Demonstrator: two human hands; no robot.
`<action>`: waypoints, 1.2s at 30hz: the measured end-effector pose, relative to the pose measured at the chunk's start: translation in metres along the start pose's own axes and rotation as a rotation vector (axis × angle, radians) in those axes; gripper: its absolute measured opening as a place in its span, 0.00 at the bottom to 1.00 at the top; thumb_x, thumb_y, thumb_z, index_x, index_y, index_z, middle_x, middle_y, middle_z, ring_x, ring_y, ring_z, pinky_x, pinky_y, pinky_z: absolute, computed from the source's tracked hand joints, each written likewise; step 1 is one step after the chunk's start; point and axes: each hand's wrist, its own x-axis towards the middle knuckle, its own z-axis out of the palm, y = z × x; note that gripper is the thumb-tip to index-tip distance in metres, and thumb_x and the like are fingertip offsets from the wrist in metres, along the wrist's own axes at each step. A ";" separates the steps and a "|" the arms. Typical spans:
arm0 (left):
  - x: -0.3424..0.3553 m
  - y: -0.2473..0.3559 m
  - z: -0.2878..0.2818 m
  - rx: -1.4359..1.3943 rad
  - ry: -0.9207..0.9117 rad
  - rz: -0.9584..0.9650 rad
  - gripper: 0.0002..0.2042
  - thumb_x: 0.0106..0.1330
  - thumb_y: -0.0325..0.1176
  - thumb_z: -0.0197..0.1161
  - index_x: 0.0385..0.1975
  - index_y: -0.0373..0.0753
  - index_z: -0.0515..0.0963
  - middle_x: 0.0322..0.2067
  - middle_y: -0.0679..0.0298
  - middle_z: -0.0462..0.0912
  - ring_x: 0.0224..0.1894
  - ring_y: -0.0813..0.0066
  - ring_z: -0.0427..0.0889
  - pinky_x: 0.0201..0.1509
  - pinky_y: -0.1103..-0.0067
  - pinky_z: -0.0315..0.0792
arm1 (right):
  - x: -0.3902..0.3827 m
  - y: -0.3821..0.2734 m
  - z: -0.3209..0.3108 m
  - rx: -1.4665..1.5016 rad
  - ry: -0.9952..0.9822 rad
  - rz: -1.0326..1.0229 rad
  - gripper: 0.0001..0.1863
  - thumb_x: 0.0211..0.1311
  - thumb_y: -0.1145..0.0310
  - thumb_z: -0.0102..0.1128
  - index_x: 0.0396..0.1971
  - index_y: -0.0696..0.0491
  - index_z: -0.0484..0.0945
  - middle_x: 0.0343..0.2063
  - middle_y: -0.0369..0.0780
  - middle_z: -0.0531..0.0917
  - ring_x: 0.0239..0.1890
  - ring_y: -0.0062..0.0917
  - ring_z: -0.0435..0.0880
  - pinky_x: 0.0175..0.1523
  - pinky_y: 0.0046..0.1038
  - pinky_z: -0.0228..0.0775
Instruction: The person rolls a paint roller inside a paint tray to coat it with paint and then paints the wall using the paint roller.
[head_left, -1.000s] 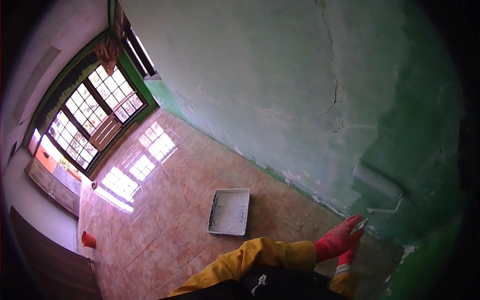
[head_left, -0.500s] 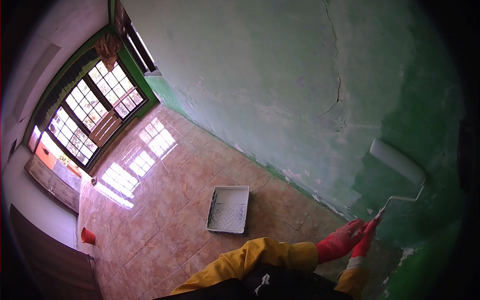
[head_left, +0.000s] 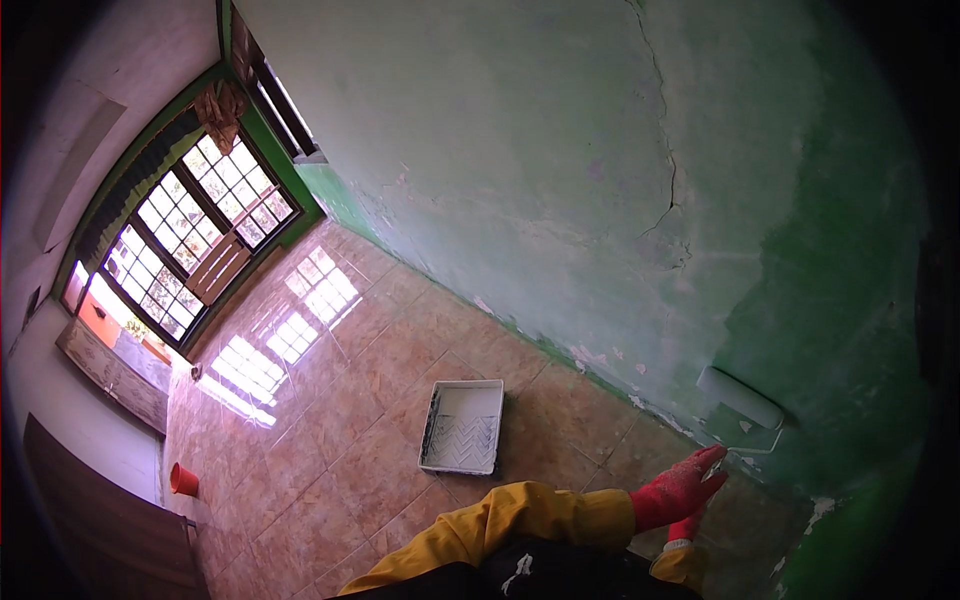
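Head view, looking steeply down a wall: a paint roller [head_left: 740, 397] with a pale sleeve lies against the lower part of the green wall [head_left: 830, 300], just above the skirting line. Its thin wire frame bends down toward two hands in red gloves. The left hand [head_left: 678, 488] is wrapped around the roller's handle, fingers closed on it; the handle itself is almost wholly covered by the glove. The right hand [head_left: 686, 527] sits directly beneath and is mostly hidden behind the left one, so only a strip of red glove and a pale cuff show. It seems to be on the same handle, but I cannot tell whether it is clenched.

A yellow sleeve [head_left: 520, 520] runs from the lower edge up to the left glove; the person's dark clothing below is cut off by the frame.

Farther out, a white paint tray [head_left: 462, 427] rests on the brown tiled floor [head_left: 330, 400], well apart from the roller. A small orange bucket [head_left: 183, 480] stands near the left wall. A large gridded window [head_left: 190, 240] throws bright patches on the tiles. The wall's right side sinks into dark fisheye rim, and a crack [head_left: 668, 170] runs down the paler plaster.
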 end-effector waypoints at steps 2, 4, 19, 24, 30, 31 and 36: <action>0.000 0.002 -0.001 -0.001 0.004 -0.014 0.27 0.66 0.44 0.51 0.61 0.39 0.58 0.60 0.50 0.62 0.62 0.54 0.62 0.63 0.70 0.59 | 0.000 0.001 0.001 -0.011 -0.001 -0.008 0.23 0.64 0.42 0.41 0.36 0.49 0.64 0.19 0.31 0.69 0.20 0.15 0.67 0.24 0.22 0.59; 0.000 0.004 -0.002 -0.004 0.009 -0.026 0.27 0.66 0.44 0.51 0.61 0.39 0.58 0.60 0.50 0.62 0.62 0.54 0.62 0.63 0.70 0.59 | 0.000 0.000 -0.001 -0.004 0.007 -0.023 0.23 0.64 0.41 0.41 0.33 0.49 0.65 0.18 0.31 0.68 0.19 0.15 0.66 0.23 0.22 0.58; 0.009 -0.011 0.003 -0.110 0.027 -0.076 0.24 0.65 0.38 0.56 0.59 0.37 0.63 0.56 0.55 0.69 0.58 0.67 0.69 0.59 0.76 0.64 | -0.031 -0.269 -0.038 0.393 0.091 -0.100 0.29 0.63 0.38 0.38 0.15 0.48 0.65 0.09 0.29 0.64 0.09 0.14 0.60 0.14 0.18 0.51; 0.011 -0.007 0.008 -0.128 0.024 -0.069 0.23 0.66 0.35 0.55 0.60 0.39 0.63 0.53 0.58 0.72 0.56 0.71 0.70 0.58 0.78 0.64 | -0.031 -0.222 -0.028 0.438 0.215 -0.111 0.23 0.62 0.45 0.48 0.25 0.51 0.71 0.13 0.31 0.70 0.11 0.15 0.65 0.16 0.19 0.58; 0.009 -0.007 0.005 -0.235 0.026 -0.138 0.23 0.66 0.35 0.55 0.60 0.38 0.63 0.52 0.55 0.72 0.54 0.72 0.70 0.57 0.79 0.64 | -0.039 -0.123 -0.007 0.234 0.087 0.223 0.23 0.65 0.45 0.42 0.37 0.51 0.71 0.15 0.33 0.74 0.14 0.19 0.71 0.23 0.23 0.66; 0.011 -0.008 0.009 -0.234 0.009 -0.142 0.23 0.66 0.35 0.55 0.60 0.38 0.63 0.52 0.55 0.72 0.54 0.72 0.70 0.57 0.79 0.64 | -0.038 -0.105 -0.008 0.240 0.100 0.232 0.23 0.65 0.45 0.42 0.37 0.51 0.71 0.15 0.33 0.74 0.14 0.19 0.71 0.23 0.23 0.66; 0.016 -0.011 0.012 -0.264 -0.006 -0.174 0.22 0.67 0.34 0.54 0.60 0.37 0.63 0.50 0.58 0.73 0.53 0.75 0.70 0.56 0.80 0.64 | -0.039 -0.064 -0.003 -0.050 0.049 0.111 0.23 0.67 0.46 0.38 0.37 0.52 0.70 0.16 0.32 0.75 0.18 0.21 0.74 0.29 0.25 0.69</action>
